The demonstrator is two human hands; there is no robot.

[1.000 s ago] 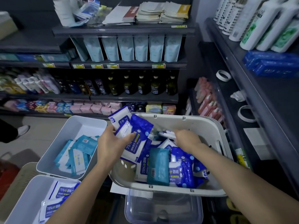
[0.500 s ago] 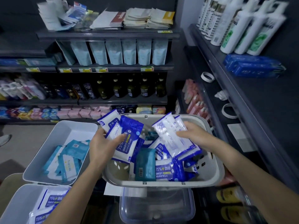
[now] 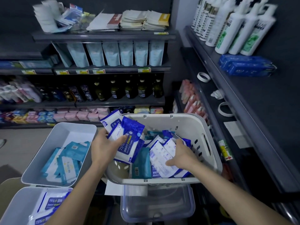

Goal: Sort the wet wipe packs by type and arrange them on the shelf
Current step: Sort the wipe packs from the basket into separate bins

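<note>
Dark shop aisle: your left hand (image 3: 103,146) grips a fat fan of blue-and-white alcohol wipe packs (image 3: 128,143) over the white plastic basket (image 3: 214,143), right hand (image 3: 181,155) clutches more inside. Overloaded, one might slip out.

My left forearm (image 3: 78,184) and right forearm (image 3: 227,184) reach forward, bare. My left hand (image 3: 103,146) sits higher, thumb pressed across the front of the blue wipe packs (image 3: 128,143) it grips. My right hand (image 3: 181,155) lies lower, palm down, fingers curled over white-faced packs (image 3: 160,159), seemingly gripping them.
</note>
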